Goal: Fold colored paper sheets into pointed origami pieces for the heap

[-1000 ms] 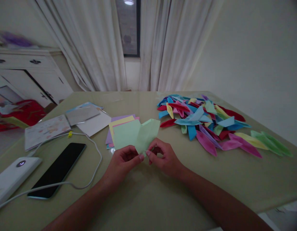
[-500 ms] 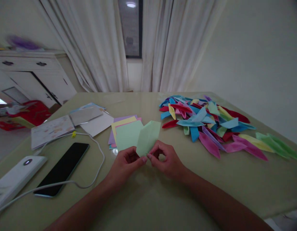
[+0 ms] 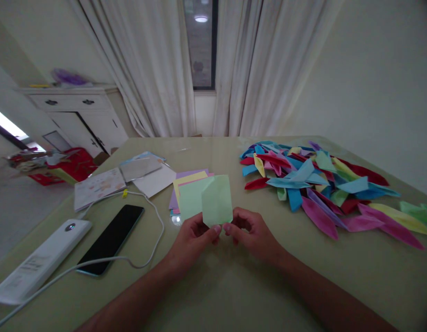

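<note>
Pale curtains (image 3: 147,69) across the upper centre of the frame, parted around a narrow dark-framed window (image 3: 201,50); below, a dull greenish tabletop (image 3: 234,286) filling most of the lower frame. Near the middle, a light green paper (image 3: 217,200), tilted up, with its upper left corner slanted and the lower edge in both hands. On that edge, the left hand (image 3: 196,235), thumb in front and fingers partly hidden behind, narrowed to a pinch; at the lower right corner, the right hand (image 3: 253,233), thumb and curled forefinger pinched together on the paper. Thumb tips near each other, slightly apart.

Just behind, partly covered by the paper, a stack of square sheets (image 3: 189,198), green on top, with pink, yellow and purple edges fanned out. Right of centre, a broad heap of folded paper pieces (image 3: 296,179) in blue, red, pink, yellow, purple and green. Left of centre, a white sheet (image 3: 156,180), a patterned card (image 3: 99,186) and a clear packet (image 3: 141,168). Lower left, a black phone (image 3: 112,235) beside a white device (image 3: 43,258), with a white cable (image 3: 159,242) looped around the phone and across its lower end. Upper left, a white cabinet (image 3: 95,120) and a red bag (image 3: 76,163).
</note>
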A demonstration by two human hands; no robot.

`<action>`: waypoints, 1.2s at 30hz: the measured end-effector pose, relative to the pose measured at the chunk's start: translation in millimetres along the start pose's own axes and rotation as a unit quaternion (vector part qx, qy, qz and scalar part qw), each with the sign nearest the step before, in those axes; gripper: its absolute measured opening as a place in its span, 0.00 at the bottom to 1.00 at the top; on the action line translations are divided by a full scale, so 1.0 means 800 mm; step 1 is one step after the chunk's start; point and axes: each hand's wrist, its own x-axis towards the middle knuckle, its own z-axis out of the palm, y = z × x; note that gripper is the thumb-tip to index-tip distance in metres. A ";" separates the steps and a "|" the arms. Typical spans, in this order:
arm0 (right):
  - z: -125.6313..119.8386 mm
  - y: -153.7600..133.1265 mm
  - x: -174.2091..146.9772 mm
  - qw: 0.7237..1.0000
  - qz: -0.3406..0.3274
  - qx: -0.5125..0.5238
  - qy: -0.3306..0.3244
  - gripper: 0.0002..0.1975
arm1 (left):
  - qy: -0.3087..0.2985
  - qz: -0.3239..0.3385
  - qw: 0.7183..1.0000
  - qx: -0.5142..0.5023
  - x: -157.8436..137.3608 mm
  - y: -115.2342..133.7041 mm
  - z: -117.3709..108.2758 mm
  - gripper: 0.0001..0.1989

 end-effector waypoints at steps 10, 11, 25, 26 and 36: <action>-0.003 0.000 0.000 1.000 0.020 -0.004 -0.020 0.18 | 0.012 0.007 1.000 0.019 0.002 0.003 -0.001 0.12; -0.003 0.000 0.000 1.000 0.021 -0.001 -0.021 0.18 | 0.012 0.009 1.000 0.020 0.002 0.002 -0.001 0.12; -0.005 -0.003 0.000 0.998 0.020 -0.057 -0.006 0.17 | 0.007 0.009 1.000 0.023 0.003 -0.007 -0.001 0.15; -0.005 -0.004 -0.001 0.998 0.023 -0.059 -0.011 0.17 | 0.009 0.011 1.000 0.024 0.003 -0.006 -0.001 0.16; -0.010 -0.011 -0.004 0.997 0.017 -0.065 -0.044 0.16 | 0.029 -0.007 0.999 0.044 0.001 -0.001 -0.002 0.16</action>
